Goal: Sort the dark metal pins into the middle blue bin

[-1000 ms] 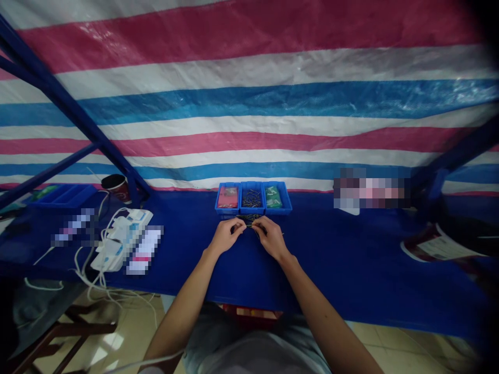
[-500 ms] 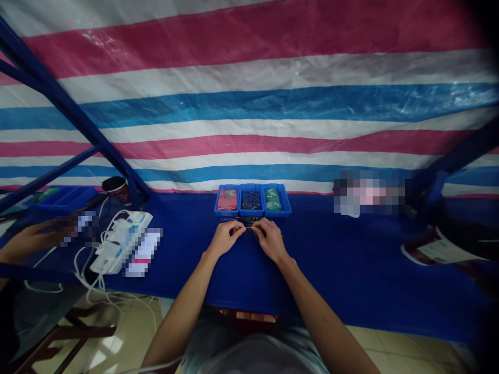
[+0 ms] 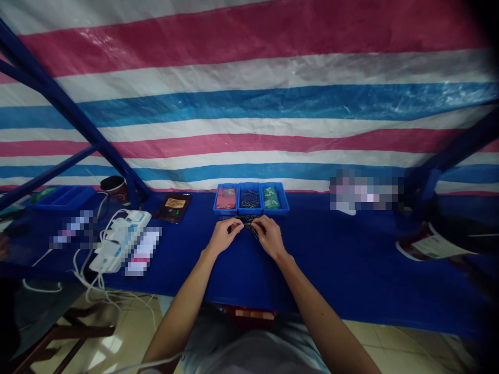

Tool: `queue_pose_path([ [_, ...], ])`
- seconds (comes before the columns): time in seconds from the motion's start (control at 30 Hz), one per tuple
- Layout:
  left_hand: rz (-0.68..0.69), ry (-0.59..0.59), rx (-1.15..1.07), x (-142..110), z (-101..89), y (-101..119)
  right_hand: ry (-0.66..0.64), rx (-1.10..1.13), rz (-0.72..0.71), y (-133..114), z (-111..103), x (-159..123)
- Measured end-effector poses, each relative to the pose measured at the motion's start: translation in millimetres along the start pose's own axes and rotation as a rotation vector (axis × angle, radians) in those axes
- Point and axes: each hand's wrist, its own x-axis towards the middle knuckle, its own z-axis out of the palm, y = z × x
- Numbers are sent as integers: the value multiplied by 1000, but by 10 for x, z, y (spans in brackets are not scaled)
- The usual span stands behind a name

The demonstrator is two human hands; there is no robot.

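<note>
Closest to me there's a red box (image 3: 251,317) tucked under the edge of the blue table (image 3: 331,270). Up on the tabletop, both hands are at work near the middle. Left hand (image 3: 225,235) has its thumb and index finger pinched together, right hand (image 3: 270,235) is doing the same, and there's a thin piece (image 3: 247,224) gripped between the two sets of fingertips. Looks like some sort of pin or screw, but it's tiny from up here, so don't quote me on that.

Just past the fingertips is a little pile of thin dark and brassy bits (image 3: 249,218) lying on the table. Right behind that sit three blue bins (image 3: 250,211) side by side: pink packet (image 3: 226,198) in the left one, loose metal pieces (image 3: 249,199) in the middle, green packet (image 3: 270,198) in the right.

Off to the left are a white power strip (image 3: 122,244) with cables and, beyond it, a dark brown packet (image 3: 174,208) lying flat. Striped tarp (image 3: 253,104) hangs behind everything.
</note>
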Motion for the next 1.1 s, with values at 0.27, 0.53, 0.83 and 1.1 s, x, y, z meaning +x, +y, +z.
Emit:
queue_pose_path([
  [0.27, -24, 458, 168, -8, -240, -120, 214, -111, 53, -117, -57, 323],
  [0.53, -297, 958, 302, 10, -985, -656, 206, -215, 41, -173, -56, 617],
  [0.83, -570, 415, 686, 409, -1593, -1224, 244, -194, 61, -99, -48, 115],
  [1.1, -326, 472, 805, 343, -1203, -804, 107, -170, 66, 18, -40, -31],
])
